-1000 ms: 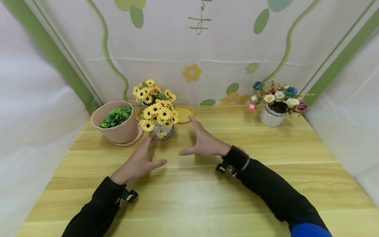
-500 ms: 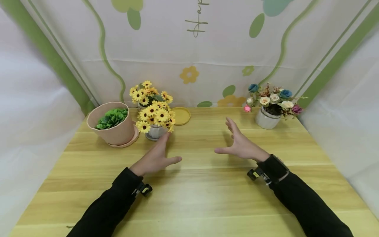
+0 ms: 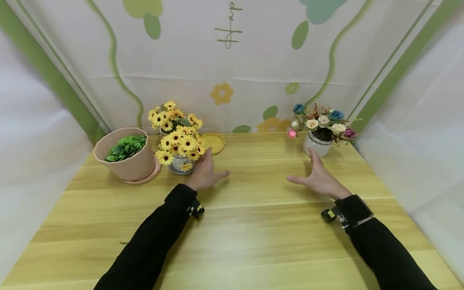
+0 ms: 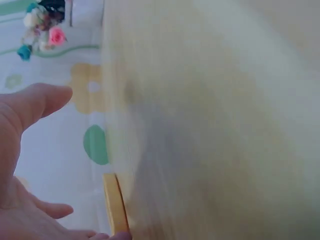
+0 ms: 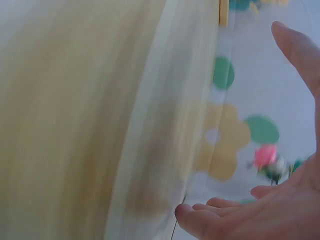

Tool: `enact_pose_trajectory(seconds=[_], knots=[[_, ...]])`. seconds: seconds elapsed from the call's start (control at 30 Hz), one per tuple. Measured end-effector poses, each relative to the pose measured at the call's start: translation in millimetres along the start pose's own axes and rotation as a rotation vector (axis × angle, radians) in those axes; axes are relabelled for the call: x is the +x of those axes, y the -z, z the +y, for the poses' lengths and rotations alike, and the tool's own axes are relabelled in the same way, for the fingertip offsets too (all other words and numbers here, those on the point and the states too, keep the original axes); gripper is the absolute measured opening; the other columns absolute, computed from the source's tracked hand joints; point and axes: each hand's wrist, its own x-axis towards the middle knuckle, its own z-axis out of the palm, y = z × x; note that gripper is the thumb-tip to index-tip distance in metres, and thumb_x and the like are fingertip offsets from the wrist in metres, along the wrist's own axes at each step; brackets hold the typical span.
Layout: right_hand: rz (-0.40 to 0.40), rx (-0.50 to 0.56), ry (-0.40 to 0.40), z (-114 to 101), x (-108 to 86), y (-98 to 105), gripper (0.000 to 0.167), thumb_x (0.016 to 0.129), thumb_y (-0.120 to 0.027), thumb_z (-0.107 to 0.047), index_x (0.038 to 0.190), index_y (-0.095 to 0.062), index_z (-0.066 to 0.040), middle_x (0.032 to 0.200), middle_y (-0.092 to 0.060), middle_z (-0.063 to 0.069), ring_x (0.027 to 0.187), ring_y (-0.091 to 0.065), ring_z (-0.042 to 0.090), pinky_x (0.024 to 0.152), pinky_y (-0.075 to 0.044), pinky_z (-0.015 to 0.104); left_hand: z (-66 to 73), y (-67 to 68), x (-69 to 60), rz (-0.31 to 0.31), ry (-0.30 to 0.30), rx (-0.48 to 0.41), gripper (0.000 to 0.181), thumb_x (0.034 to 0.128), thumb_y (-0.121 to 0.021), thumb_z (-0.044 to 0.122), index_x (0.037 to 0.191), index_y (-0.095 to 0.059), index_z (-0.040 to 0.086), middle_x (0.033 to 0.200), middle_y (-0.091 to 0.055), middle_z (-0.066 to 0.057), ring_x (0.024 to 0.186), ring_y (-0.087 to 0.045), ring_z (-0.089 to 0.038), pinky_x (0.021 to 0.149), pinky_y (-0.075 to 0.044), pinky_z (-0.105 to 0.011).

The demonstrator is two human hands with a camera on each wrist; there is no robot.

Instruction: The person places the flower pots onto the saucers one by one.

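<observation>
My left hand (image 3: 206, 173) hovers over the table just right of the front potted yellow daisies (image 3: 183, 143), thumb spread wide, holding nothing. Its fingertips lie close to the grey-white pot (image 3: 178, 163); whether they touch it I cannot tell. Beyond those fingers lies a round yellow saucer (image 3: 214, 150), also edge-on in the left wrist view (image 4: 115, 202). Spread in the same way, my right hand (image 3: 320, 177) is in front of the white pot of mixed roses (image 3: 315, 146). Its fingertips overlap the pot's lower edge in the head view, and the palm holds nothing.
A pink pot (image 3: 135, 167) with a green leafy plant (image 3: 127, 148) stands on a pink saucer at the left. More yellow daisies (image 3: 166, 119) are behind the front ones. A patterned cloth (image 3: 181, 52) hangs along the table's back edge.
Both hands have moved to the right, the right hand farther, from near the yellow saucer to the rose pot. The head view has turned slightly right. The pots stay put on the table.
</observation>
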Motion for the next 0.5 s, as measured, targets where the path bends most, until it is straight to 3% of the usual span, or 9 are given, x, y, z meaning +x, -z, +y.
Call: enact_pose_trajectory(seconds=[0.13, 0.23, 0.37, 0.5], knots=[[0.04, -0.019, -0.049, 13, 2.1, 14, 0.138, 0.09, -0.078, -0.062, 0.164, 0.031, -0.02, 0.174, 0.016, 0.028, 0.159, 0.0, 0.058, 0.121, -0.016, 0.082, 3.6, -2.1, 21.4, -0.015, 0.089, -0.041, 0.113, 0.1052, -0.066, 0.041, 0.166, 0.024, 0.009, 0.177, -0.008, -0.026, 0.159, -0.028, -0.045, 0.13, -0.033, -0.054], [0.06, -0.023, -0.067, 21, 5.3, 21, 0.14, 0.09, -0.078, -0.062, 0.163, 0.032, -0.019, 0.173, 0.018, 0.028, 0.158, 0.0, 0.06, 0.12, -0.016, 0.083, 5.1, -2.4, 35.4, -0.008, 0.116, -0.057, 0.115, 0.1064, -0.064, 0.039, 0.163, 0.031, 0.009, 0.175, -0.012, -0.029, 0.157, -0.032, -0.046, 0.128, -0.036, -0.054], [0.104, -0.004, -0.067, 29, 10.5, 27, 0.141, 0.088, -0.081, -0.059, 0.165, 0.029, -0.014, 0.173, 0.018, 0.028, 0.158, -0.001, 0.059, 0.121, -0.016, 0.082, 5.8, 0.3, 47.6, 0.023, 0.136, -0.086, 0.112, 0.1089, -0.061, 0.031, 0.159, 0.038, 0.012, 0.176, -0.001, -0.027, 0.158, -0.027, -0.047, 0.129, -0.034, -0.053], [0.161, 0.025, -0.052, 31, 16.0, 31, 0.14, 0.088, -0.083, -0.055, 0.166, 0.023, -0.009, 0.173, 0.013, 0.031, 0.158, -0.004, 0.059, 0.123, -0.016, 0.08, 0.5, 5.0, 59.5, 0.03, 0.163, -0.12, 0.11, 0.1097, -0.055, 0.026, 0.155, 0.045, 0.016, 0.177, 0.006, -0.025, 0.152, -0.039, -0.05, 0.126, -0.037, -0.054]])
